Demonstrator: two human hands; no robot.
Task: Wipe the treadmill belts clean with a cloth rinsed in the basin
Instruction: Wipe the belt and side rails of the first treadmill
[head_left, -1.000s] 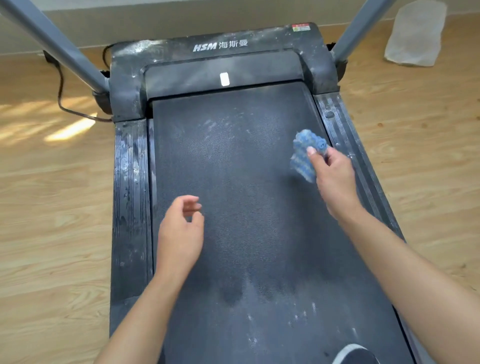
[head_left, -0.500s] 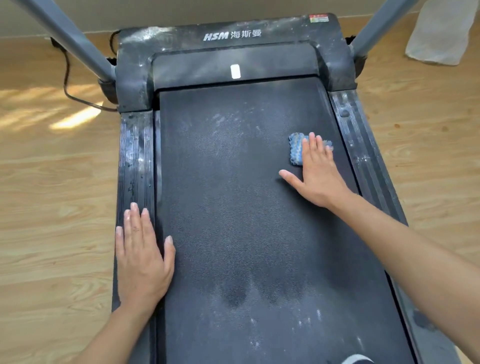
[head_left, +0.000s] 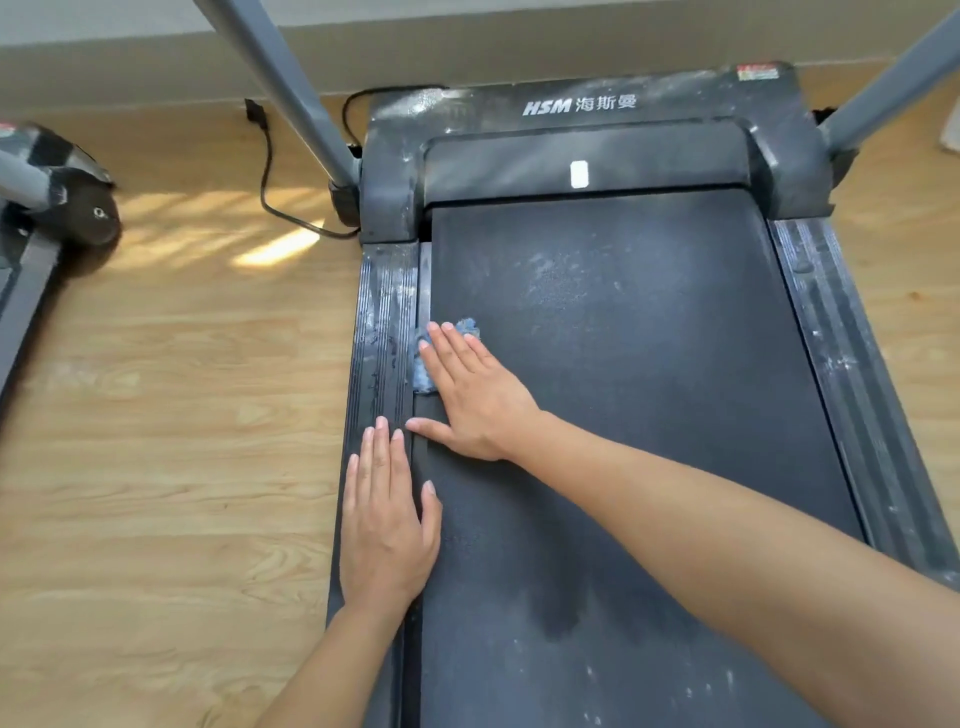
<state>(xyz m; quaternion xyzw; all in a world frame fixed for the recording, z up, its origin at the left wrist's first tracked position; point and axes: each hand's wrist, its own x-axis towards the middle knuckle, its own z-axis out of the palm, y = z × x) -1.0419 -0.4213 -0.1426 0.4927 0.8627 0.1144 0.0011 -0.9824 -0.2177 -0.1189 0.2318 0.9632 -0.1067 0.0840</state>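
The black treadmill belt (head_left: 623, 389) runs down the middle of the head view, with pale dusty patches near its top and white specks low down. A blue cloth (head_left: 422, 371) lies at the belt's left edge, mostly hidden under my right hand (head_left: 467, 389), which presses flat on it with straight fingers. My left hand (head_left: 387, 525) rests flat with straight fingers on the ribbed left side rail (head_left: 382, 322), just below the right hand. No basin is in view.
Grey uprights (head_left: 291, 88) rise from the motor cover (head_left: 582, 109) at both top corners. A black power cable (head_left: 270, 182) loops on the wooden floor (head_left: 171, 441) to the left. Part of a second treadmill (head_left: 31, 208) shows at the far left edge.
My right hand has slid the cloth from the belt's right side across to its left edge. My left hand came down flat on the left rail and stays there.
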